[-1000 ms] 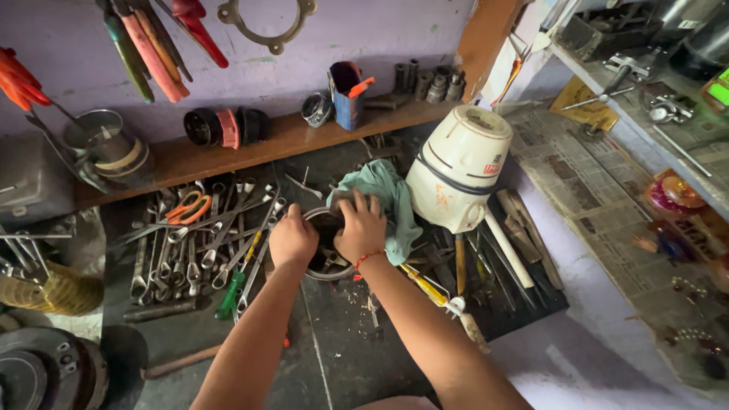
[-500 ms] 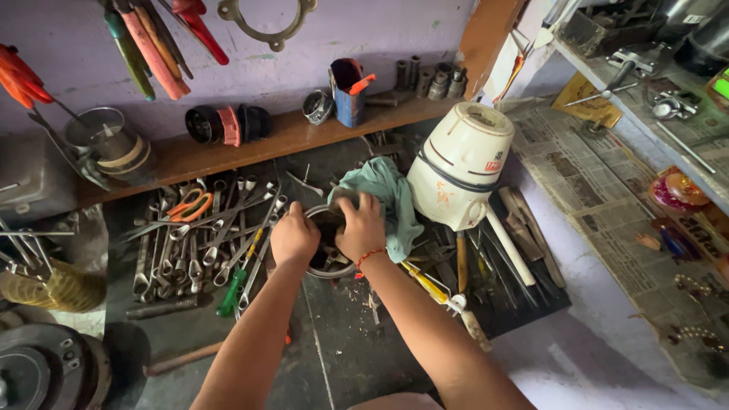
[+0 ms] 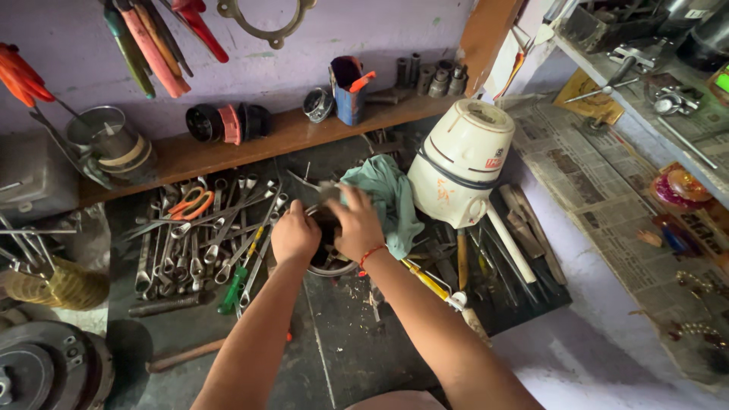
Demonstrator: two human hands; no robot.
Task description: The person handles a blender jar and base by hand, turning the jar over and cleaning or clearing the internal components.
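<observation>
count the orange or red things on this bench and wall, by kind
orange-handled scissors: 1
red-handled tools at the wall's left edge: 1 bunch
red and pink handled tools hanging at top: 1 bunch
red thread on the right hand's wrist: 1
total: 4

My dark bench (image 3: 342, 357): wrenches (image 3: 197, 243) spread at left w/ orange scissors (image 3: 186, 203), green cloth (image 3: 387, 193) and cream mixer base (image 3: 463, 163) mid, screwdrivers (image 3: 456, 266) at right.

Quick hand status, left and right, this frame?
Left hand: closed on the round metal part.
Right hand: gripping the same part, beside the green cloth.
</observation>
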